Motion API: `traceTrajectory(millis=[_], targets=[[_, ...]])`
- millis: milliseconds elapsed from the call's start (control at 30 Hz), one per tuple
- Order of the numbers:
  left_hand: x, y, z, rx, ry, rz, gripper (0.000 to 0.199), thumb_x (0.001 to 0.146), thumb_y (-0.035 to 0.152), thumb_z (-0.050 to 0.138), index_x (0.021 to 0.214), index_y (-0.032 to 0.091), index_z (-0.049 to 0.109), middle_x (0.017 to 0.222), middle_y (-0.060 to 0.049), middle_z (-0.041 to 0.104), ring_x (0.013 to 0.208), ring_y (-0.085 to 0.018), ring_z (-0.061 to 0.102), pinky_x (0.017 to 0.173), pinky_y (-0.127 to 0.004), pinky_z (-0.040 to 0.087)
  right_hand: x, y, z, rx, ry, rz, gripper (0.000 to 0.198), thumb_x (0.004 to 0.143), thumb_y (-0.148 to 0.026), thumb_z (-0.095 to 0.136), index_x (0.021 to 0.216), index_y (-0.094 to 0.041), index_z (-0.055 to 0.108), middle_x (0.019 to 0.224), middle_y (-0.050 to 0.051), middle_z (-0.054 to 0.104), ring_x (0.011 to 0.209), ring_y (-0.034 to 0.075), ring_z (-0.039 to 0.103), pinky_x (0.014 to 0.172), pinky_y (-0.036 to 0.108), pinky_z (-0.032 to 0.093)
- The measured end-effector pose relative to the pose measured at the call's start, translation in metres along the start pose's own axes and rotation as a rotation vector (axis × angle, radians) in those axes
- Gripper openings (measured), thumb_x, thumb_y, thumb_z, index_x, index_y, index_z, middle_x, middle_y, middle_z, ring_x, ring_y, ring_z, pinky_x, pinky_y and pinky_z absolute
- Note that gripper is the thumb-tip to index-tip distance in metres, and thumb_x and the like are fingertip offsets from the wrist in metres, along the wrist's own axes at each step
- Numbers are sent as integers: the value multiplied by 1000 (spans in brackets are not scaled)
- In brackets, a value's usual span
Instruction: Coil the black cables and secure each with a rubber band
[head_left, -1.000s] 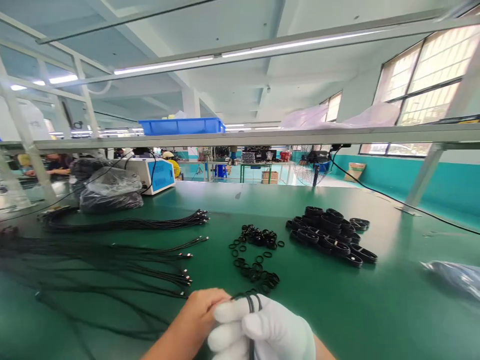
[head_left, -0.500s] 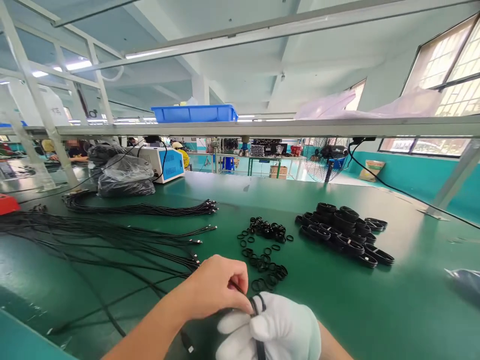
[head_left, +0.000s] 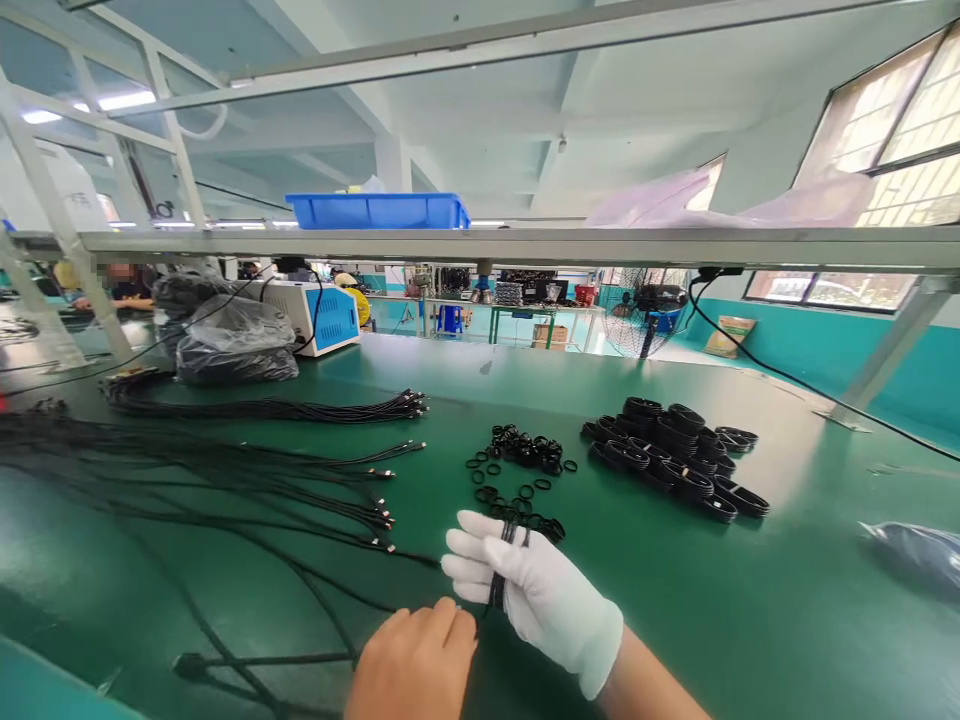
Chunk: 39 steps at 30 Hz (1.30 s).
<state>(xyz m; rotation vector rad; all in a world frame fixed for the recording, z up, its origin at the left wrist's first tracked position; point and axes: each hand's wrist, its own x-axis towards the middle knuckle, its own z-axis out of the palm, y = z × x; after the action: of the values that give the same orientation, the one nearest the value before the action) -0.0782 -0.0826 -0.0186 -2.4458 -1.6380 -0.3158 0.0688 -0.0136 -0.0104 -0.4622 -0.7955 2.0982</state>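
Observation:
My right hand (head_left: 536, 590) wears a white glove, its fingers stretched to the left. Its thumb presses black cable (head_left: 497, 590) that wraps in loops across those fingers. Just below and left, my bare left hand (head_left: 416, 655) is curled closed around a stretch of the same cable, near the wrapped loops; the fingertips are mostly hidden. Behind the glove lie small black rings (head_left: 529, 448), scattered and heaped. Loose black cables (head_left: 300, 485) with metal plug ends spread out to the left of my hands.
Bundled coiled cables (head_left: 675, 455) are stacked on the green table (head_left: 750, 620) at right. Another cable bundle (head_left: 300, 408) lies farther back, near a plastic bag (head_left: 236, 340) and a blue-white machine (head_left: 334, 315). A shelf (head_left: 525, 242) with a blue tray (head_left: 379, 211) crosses above. A plastic-wrapped item (head_left: 919, 555) lies far right.
My left hand has moved down, away from the gloved fingers. My right hand has risen and its fingers have straightened, with the cable now wound across them. The view has shifted slightly.

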Motion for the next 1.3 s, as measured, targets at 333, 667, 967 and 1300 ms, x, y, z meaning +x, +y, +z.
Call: traceTrajectory(millis=[333, 667, 967, 1300], targets=[[39, -43, -38, -1079, -345, -172, 14, 62, 26, 68, 65, 17, 58, 58, 6, 57, 56, -10, 48, 50, -19, 35, -16, 30, -7, -55, -453, 424, 47, 65, -31, 73, 103, -6, 62, 83, 13, 66, 79, 23, 62, 80, 42, 41], [0, -19, 9, -165, -192, -233, 31, 89, 14, 32, 88, 24, 62, 83, -1, 67, 75, -18, 65, 63, -26, 43, -1, 6, 2, 161, 20, -43, 45, 69, -33, 74, 109, -18, 58, 112, 8, 61, 101, 23, 58, 91, 39, 40], [19, -19, -17, 3, -51, 191, 8, 79, 22, 62, 72, 19, 58, 72, 1, 65, 66, -18, 59, 61, -28, 37, -3, 22, -1, -98, 2, 147, 43, 61, -34, 78, 94, -11, 62, 81, 6, 64, 78, 17, 60, 78, 34, 43], [45, -63, -27, -433, -31, 290, 7, 77, 27, 67, 73, 22, 65, 86, 4, 66, 89, -15, 54, 83, -28, 36, -10, 42, 2, -44, -79, 468, 31, 63, -25, 71, 81, -2, 64, 65, 10, 63, 61, 17, 60, 69, 35, 41]])
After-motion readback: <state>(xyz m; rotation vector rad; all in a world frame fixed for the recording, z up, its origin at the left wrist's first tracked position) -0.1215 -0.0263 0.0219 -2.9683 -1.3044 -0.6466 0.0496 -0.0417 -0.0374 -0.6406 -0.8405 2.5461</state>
